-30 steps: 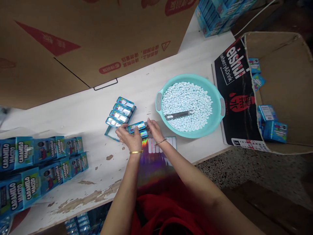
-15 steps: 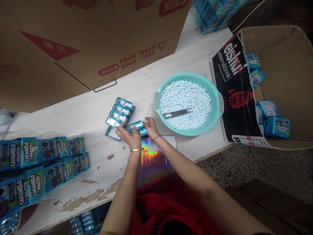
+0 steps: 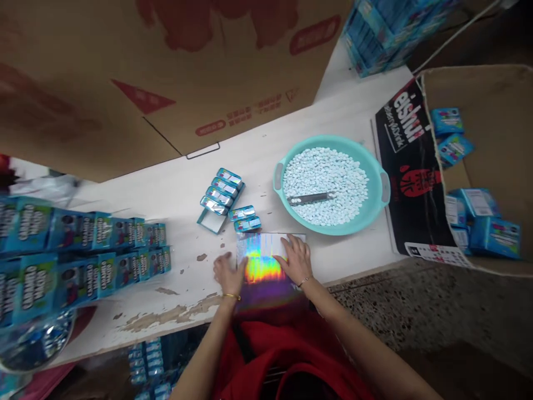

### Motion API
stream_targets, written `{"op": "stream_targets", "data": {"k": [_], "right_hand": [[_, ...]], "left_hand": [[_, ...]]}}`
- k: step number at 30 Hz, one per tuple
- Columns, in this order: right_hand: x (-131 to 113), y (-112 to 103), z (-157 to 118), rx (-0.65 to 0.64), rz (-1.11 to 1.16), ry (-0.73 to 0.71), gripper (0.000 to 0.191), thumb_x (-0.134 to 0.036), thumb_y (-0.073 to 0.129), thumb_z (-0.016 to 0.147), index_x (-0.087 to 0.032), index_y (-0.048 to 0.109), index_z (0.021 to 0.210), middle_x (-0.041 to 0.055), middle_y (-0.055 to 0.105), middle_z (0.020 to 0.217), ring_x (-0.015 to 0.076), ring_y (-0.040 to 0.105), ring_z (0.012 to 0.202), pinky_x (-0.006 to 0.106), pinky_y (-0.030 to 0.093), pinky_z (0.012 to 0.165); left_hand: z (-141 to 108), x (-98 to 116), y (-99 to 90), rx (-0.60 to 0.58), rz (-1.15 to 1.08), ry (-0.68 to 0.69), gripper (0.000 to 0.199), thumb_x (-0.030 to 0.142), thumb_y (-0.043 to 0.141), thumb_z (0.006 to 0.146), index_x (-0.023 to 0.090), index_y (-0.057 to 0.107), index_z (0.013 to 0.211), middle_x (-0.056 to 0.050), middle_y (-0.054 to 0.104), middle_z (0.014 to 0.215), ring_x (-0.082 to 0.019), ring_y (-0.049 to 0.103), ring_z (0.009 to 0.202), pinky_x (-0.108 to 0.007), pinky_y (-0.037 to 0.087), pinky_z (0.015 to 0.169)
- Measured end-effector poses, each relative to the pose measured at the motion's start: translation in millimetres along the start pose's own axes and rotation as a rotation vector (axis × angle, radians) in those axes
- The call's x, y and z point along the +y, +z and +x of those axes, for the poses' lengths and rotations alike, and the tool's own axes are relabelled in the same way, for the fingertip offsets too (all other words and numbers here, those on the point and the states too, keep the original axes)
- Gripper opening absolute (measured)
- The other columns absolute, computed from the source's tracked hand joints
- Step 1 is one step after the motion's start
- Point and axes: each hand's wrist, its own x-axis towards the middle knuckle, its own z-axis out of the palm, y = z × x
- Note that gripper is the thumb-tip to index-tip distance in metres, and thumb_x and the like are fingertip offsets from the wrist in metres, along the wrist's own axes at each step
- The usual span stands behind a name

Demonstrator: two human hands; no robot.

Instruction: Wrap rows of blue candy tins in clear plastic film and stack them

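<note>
A shiny rainbow-reflecting holographic sheet [image 3: 262,272] lies on the table in front of me. My left hand [image 3: 228,274], fingers apart, is at its left edge and holds nothing. Across the sheet's right part rests my right hand [image 3: 295,258], its fingers spread. Just beyond the sheet are two small blue tins [image 3: 247,224] side by side. Further left, an open blue carton [image 3: 211,221] holds several like tins [image 3: 221,191] in a slanted row, with its near end bare. A teal basin [image 3: 377,189] of small white candies [image 3: 328,172] stands to the right, a grey scoop [image 3: 310,198] lying on them.
Large brown cardboard box [image 3: 175,83] along the back. On the right, a black-sided carton [image 3: 410,161] contains several blue packs [image 3: 495,236]. Wrapped blue boxes [image 3: 116,241] line the left side, and more are stacked [image 3: 383,33] at the back right. Peeling paint marks the front edge.
Both hands have let go of the two small tins, which now stand beside the carton. They have drawn back toward me, onto and beside the holographic sheet. The camera view has shifted.
</note>
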Motion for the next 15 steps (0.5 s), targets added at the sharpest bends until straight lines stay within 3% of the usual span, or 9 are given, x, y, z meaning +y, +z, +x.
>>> {"op": "stream_targets", "data": {"k": [2, 5, 8, 11, 15], "right_hand": [[0.5, 6.1, -9.4, -0.032, -0.036, -0.052, 0.049, -0.042, 0.042, 0.093, -0.015, 0.047, 0.134, 0.0163, 0.04, 0.144, 0.0328, 0.035, 0.13, 0.054, 0.03, 0.105], [-4.4, 10.9, -27.1, -0.041, -0.047, -0.157, 0.055, -0.046, 0.037, 0.094, -0.013, 0.044, 0.138, 0.0181, 0.037, 0.146, 0.0344, 0.033, 0.134, 0.057, 0.032, 0.105], [-6.9, 12.1, -50.2, 0.006, 0.012, -0.245, 0.062, -0.051, 0.034, 0.093, -0.015, 0.037, 0.143, 0.0181, 0.04, 0.145, 0.0354, 0.038, 0.133, 0.059, 0.037, 0.102], [-5.6, 14.0, -69.7, -0.017, 0.164, -0.397, 0.056, -0.048, 0.039, 0.09, -0.025, 0.042, 0.142, 0.012, 0.048, 0.14, 0.0338, 0.047, 0.127, 0.056, 0.047, 0.096], [-18.9, 25.0, -89.8, -0.267, 0.413, -0.6, 0.03, -0.039, 0.049, 0.081, -0.043, 0.07, 0.102, 0.0015, 0.07, 0.107, 0.031, 0.066, 0.099, 0.049, 0.06, 0.08]], "left_hand": [[-20.9, -10.3, 7.3, -0.102, 0.074, -0.035, 0.034, 0.033, 0.069, 0.072, 0.018, 0.054, 0.098, -0.013, 0.049, 0.113, -0.035, 0.047, 0.11, -0.052, 0.038, 0.092], [-50.9, -13.4, 9.8, -0.179, -0.073, -0.047, 0.012, 0.019, 0.058, 0.077, 0.02, 0.048, 0.083, -0.008, 0.055, 0.095, -0.027, 0.053, 0.097, -0.044, 0.041, 0.088], [-70.8, -26.1, -8.9, -0.148, -0.282, -0.108, 0.01, 0.018, 0.054, 0.077, 0.022, 0.046, 0.081, -0.002, 0.056, 0.075, -0.02, 0.057, 0.076, -0.034, 0.047, 0.074], [-88.7, -64.4, -61.0, 0.039, -0.594, -0.207, 0.021, 0.02, 0.058, 0.07, 0.022, 0.052, 0.09, -0.003, 0.063, 0.087, -0.02, 0.061, 0.087, -0.033, 0.049, 0.082], [-130.7, -140.8, -174.0, 0.306, -0.859, -0.443, 0.039, 0.042, 0.07, 0.061, 0.022, 0.057, 0.093, -0.004, 0.067, 0.094, -0.026, 0.065, 0.093, -0.037, 0.054, 0.08]]}}
